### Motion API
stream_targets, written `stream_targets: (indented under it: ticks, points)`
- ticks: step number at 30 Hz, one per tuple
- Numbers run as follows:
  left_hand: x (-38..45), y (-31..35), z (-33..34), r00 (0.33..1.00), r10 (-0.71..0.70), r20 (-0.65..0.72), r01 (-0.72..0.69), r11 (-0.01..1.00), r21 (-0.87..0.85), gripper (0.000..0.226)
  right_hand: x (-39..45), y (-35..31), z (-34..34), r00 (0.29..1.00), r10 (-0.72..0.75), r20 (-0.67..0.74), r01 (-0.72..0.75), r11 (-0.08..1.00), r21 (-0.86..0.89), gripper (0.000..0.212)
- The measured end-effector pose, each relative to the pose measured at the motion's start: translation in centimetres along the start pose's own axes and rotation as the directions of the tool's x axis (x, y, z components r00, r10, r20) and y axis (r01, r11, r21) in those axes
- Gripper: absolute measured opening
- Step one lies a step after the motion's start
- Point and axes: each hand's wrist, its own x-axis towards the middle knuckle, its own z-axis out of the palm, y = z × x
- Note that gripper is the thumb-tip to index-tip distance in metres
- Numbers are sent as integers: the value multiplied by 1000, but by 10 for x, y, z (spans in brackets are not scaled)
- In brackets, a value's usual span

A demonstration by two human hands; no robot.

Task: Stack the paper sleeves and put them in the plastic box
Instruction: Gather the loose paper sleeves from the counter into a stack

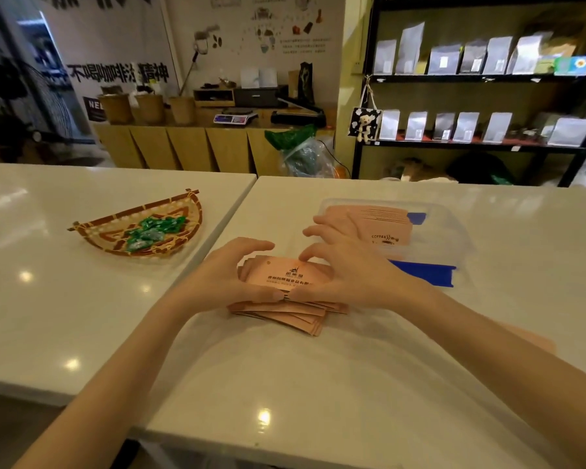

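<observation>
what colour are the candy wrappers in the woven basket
Green wrappers, in the woven basket; head view.

Left hand (227,275): your fingers curl round the left end of a sleeve bundle (285,275).
Right hand (349,275): pinches its right end.
Loose sleeves (295,316): fanned on the bench (318,384) beneath.
Plastic box (447,231): just behind, sleeves inside.

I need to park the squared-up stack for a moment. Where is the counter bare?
Bare: the near counter between the forearms, and right of the plastic box. Crowded: around both hands, left hand and right hand, over the loose paper sleeves.
</observation>
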Motion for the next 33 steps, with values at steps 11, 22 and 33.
stream_targets:
  ticks: [11, 22, 33]
  points:
    - [7, 78, 14, 921, 355, -161, -360, 933, -3, 33, -46, 30, -23, 994, 24, -102, 0, 974, 229, 49]
    - [30, 147, 82, 805, 580, 130, -588, 808, 36, 43, -149, 72, -53, 891, 451, -58, -415, 859, 300, 50]
    - [34, 153, 133, 777, 437, 452, -550, 821, 152, 76, -195, 97, -36, 845, 528, 87, -534, 843, 65, 73]
